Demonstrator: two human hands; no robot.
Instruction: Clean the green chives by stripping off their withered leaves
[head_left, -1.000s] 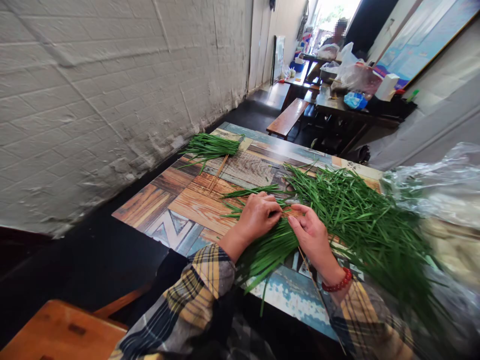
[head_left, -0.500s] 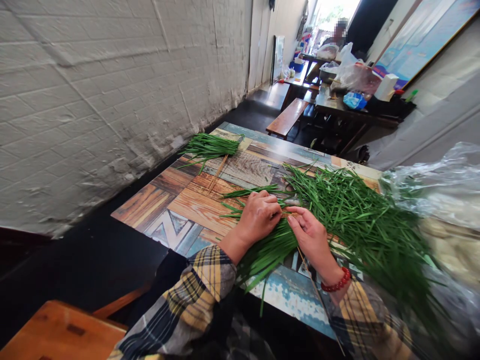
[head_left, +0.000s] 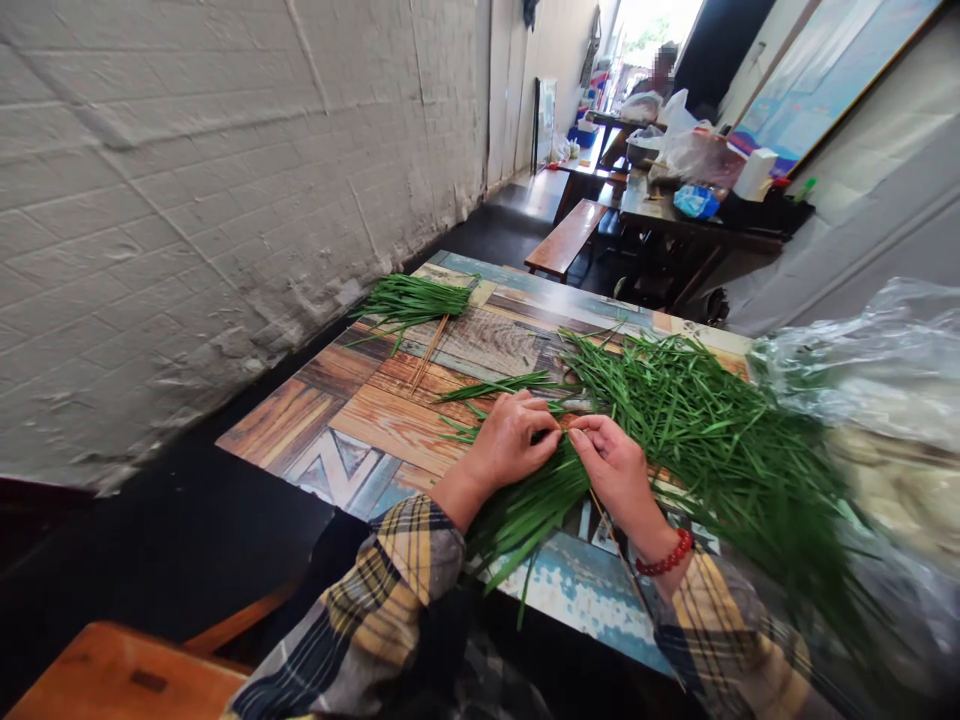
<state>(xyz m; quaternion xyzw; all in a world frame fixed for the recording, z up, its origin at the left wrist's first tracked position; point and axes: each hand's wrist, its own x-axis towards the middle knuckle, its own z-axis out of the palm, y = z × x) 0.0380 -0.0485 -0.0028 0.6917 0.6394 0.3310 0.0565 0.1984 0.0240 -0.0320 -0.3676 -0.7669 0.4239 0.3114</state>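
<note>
My left hand [head_left: 514,435] is closed in a pinch over a bundle of long green garlic chives [head_left: 532,500], whose leaves fan toward the table's near edge. My right hand [head_left: 611,465], with a red bead bracelet [head_left: 666,555] at the wrist, faces it, thumb and forefinger pinched almost against the left fingertips. Thin bamboo skewers [head_left: 619,545] run from under the right hand down past the table edge; their tips are hidden at the fingers. A few loose chives [head_left: 499,385] lie just beyond the left hand.
A large heap of chives [head_left: 690,410] covers the table's right side, beside clear plastic bags [head_left: 885,370]. At the far left, a chive bundle [head_left: 416,298] lies with skewers [head_left: 429,355] sticking out. A bench [head_left: 566,238], a cluttered table [head_left: 720,225] and a person [head_left: 656,80] are behind.
The two hands' fingertips have come closer together, and the left fingers have shifted slightly. The whole view has moved a little; the heap and the far bundle lie as before.
</note>
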